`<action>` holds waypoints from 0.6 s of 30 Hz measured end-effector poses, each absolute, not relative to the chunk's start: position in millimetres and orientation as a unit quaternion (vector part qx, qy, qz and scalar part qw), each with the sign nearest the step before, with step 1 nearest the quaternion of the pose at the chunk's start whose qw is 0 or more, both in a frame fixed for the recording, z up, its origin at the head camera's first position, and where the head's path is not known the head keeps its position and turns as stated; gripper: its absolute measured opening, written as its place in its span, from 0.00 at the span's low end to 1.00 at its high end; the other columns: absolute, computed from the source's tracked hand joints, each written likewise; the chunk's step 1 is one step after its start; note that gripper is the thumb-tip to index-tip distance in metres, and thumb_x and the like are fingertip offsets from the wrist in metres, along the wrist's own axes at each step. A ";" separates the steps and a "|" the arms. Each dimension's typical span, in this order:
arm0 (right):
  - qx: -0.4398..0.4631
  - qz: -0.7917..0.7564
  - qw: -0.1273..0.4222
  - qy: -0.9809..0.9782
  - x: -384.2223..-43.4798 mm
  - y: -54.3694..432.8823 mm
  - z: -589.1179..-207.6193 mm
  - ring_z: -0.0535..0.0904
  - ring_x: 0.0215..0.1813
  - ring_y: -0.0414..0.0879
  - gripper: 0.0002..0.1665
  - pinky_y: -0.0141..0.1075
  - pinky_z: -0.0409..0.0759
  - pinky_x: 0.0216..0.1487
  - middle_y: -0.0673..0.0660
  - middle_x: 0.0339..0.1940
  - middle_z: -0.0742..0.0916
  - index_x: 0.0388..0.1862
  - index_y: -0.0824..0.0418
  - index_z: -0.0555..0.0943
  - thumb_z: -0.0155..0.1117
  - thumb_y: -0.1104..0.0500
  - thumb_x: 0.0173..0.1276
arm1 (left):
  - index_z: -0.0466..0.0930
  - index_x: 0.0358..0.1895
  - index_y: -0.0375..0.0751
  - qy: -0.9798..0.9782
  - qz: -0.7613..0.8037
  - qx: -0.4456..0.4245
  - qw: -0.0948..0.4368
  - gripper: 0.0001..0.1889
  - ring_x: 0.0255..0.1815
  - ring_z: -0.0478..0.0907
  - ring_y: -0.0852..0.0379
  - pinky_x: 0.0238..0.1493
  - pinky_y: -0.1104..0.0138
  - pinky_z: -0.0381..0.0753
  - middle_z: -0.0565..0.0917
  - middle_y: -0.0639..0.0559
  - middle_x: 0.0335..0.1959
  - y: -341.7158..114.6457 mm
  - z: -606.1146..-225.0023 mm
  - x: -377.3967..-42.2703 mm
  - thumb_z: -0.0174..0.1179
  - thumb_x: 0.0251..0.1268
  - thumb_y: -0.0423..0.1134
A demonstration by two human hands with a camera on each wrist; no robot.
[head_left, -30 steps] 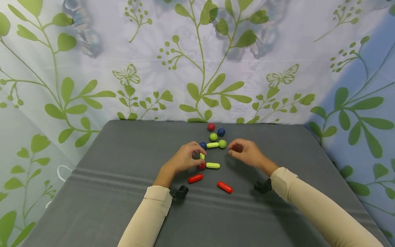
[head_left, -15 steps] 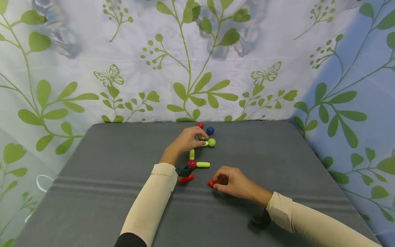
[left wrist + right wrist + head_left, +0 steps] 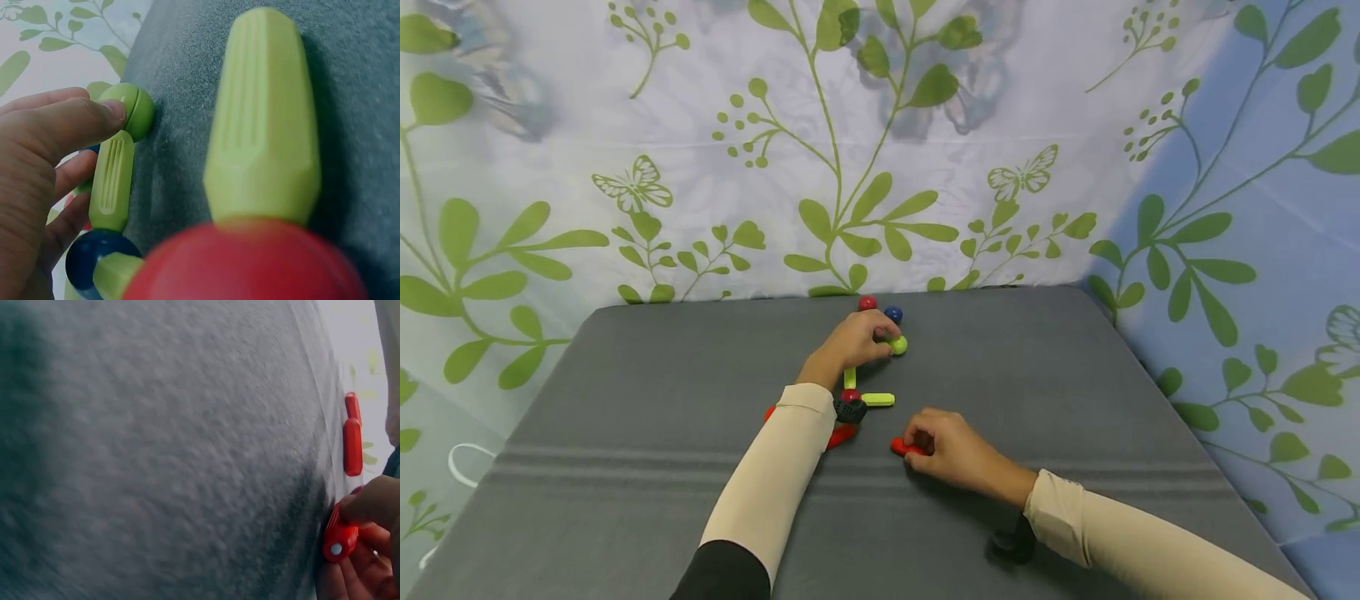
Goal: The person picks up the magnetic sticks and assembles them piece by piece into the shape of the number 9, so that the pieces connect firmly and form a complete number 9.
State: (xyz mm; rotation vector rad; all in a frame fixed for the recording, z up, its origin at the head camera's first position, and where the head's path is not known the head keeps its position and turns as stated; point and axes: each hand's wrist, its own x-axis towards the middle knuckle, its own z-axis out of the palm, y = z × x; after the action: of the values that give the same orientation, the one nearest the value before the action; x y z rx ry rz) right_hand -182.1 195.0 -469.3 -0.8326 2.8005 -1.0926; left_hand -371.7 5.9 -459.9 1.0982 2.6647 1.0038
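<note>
Right hand (image 3: 951, 450) has moved from beside green ball (image 3: 142, 111) to red stick (image 3: 342, 539), left hand (image 3: 859, 337) from near red ball (image 3: 850, 396) to green ball. Left fingers (image 3: 76, 174) now pinch green ball; light-green stick (image 3: 112, 184) meets it just below thumb (image 3: 94, 125), dark-blue ball (image 3: 84, 253) at stick's other end. Right fingers (image 3: 369, 565) pinch red stick low at grey table (image 3: 1037, 375); two other red sticks (image 3: 352, 449) lie left of those fingers in head view.
</note>
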 end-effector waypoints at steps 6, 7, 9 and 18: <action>-0.221 -0.342 -0.013 0.913 -190.7 196.5 -468.6 0.77 0.29 0.37 0.11 0.32 0.78 0.31 0.47 0.30 0.81 0.32 0.55 0.82 0.76 0.66 0.58 | 0.88 0.48 0.47 0.879 0.312 0.357 0.049 0.11 0.51 0.80 0.55 0.54 0.61 0.79 0.85 0.54 0.47 8.6 -459.7 -373.4 0.71 0.64 0.35; -0.211 -0.340 -0.016 0.916 -192.1 197.2 -468.3 0.76 0.29 0.37 0.11 0.32 0.78 0.31 0.47 0.30 0.80 0.32 0.55 0.81 0.76 0.66 0.58 | 0.88 0.48 0.47 0.879 0.312 0.356 0.050 0.11 0.51 0.80 0.55 0.55 0.61 0.79 0.85 0.54 0.47 8.9 -460.4 -373.4 0.71 0.64 0.35; -0.191 -0.335 -0.023 0.923 -194.9 198.6 -467.7 0.76 0.29 0.37 0.11 0.32 0.78 0.30 0.47 0.29 0.80 0.31 0.55 0.81 0.76 0.66 0.58 | 0.88 0.48 0.47 0.879 0.314 0.356 0.050 0.11 0.51 0.80 0.56 0.55 0.61 0.78 0.85 0.54 0.47 9.5 -462.2 -373.6 0.71 0.64 0.35; -0.116 -0.323 -0.057 0.938 -205.8 201.8 -466.3 0.75 0.30 0.39 0.12 0.34 0.77 0.32 0.47 0.29 0.79 0.31 0.55 0.81 0.79 0.61 0.59 | 0.89 0.48 0.45 0.870 0.328 0.366 0.037 0.10 0.50 0.81 0.54 0.54 0.61 0.79 0.84 0.52 0.46 10.6 -465.0 -374.3 0.72 0.63 0.35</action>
State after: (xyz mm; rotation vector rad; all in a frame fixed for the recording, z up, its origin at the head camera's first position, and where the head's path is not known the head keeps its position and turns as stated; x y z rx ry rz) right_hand -205.8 201.8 -466.3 -0.3782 3.0568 -1.0533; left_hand -374.3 10.6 -465.0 1.1222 2.6712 1.0051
